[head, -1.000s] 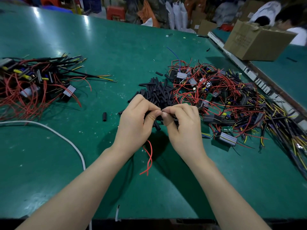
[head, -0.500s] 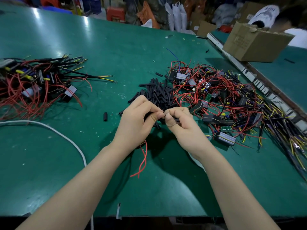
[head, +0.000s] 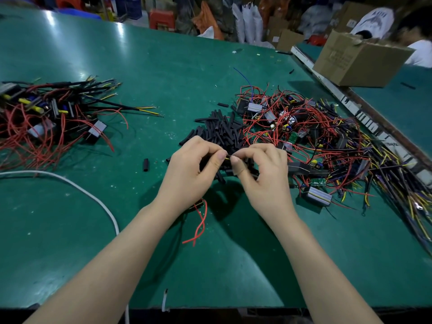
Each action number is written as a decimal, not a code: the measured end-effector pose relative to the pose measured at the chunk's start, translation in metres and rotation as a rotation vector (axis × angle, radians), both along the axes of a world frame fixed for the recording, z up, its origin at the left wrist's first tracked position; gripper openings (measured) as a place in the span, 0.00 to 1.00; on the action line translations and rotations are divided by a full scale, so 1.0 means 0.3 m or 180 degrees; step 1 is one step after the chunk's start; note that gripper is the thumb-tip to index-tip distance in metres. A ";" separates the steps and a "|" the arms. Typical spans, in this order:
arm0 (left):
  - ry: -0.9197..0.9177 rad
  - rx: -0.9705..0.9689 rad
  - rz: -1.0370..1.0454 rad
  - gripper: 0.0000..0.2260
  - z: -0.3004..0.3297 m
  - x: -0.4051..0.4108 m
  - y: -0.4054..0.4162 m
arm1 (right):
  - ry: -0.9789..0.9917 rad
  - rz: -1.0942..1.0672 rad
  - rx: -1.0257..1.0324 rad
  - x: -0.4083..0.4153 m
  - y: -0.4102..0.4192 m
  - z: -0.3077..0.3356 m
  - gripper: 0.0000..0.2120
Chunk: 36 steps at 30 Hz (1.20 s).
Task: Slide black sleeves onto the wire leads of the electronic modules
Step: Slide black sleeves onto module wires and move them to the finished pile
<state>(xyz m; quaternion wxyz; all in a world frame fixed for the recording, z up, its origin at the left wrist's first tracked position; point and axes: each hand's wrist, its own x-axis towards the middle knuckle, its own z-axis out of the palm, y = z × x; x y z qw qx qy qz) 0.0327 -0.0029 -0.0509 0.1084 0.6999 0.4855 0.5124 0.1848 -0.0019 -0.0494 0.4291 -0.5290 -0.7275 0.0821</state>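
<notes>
My left hand (head: 189, 174) pinches a wire lead whose yellow tip (head: 227, 156) shows between thumb and forefinger. Red wires (head: 198, 225) hang below that hand; the module they belong to is mostly hidden under my palm. My right hand (head: 264, 174) pinches a black sleeve (head: 246, 166) right at the lead's tip, fingertips of both hands almost touching. Behind my hands lies a pile of loose black sleeves (head: 219, 130). To the right spreads a tangle of modules with red and yellow wires (head: 315, 141). At the far left sits a pile of modules with sleeved leads (head: 46, 113).
A white cable (head: 77, 188) curves across the green table (head: 163, 66) at the left. One stray sleeve (head: 145, 164) lies left of my hands. A cardboard box (head: 360, 61) stands at the back right beyond a metal rail (head: 364, 113). Another person sits behind the box.
My hands have shifted slightly and the fingertips parted a little, so the yellow lead tip now shows between them. The hanging red wires swung a bit left.
</notes>
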 end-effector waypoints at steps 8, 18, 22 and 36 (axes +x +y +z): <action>0.0457 -0.0840 -0.0374 0.12 0.009 -0.103 -0.011 | 0.0105 0.0058 -0.0105 0.002 0.011 -0.018 0.06; 0.1397 -0.1088 -0.0204 0.19 0.052 -0.172 -0.061 | -0.0622 0.0464 -0.0330 0.005 0.024 -0.060 0.08; 0.1244 -0.1174 -0.0149 0.22 0.032 -0.194 -0.085 | -0.0774 0.0504 -0.0373 0.010 0.027 -0.062 0.08; 0.1374 -0.1457 -0.0063 0.19 0.047 -0.255 -0.101 | -0.0488 0.0685 -0.0586 0.003 0.000 -0.031 0.12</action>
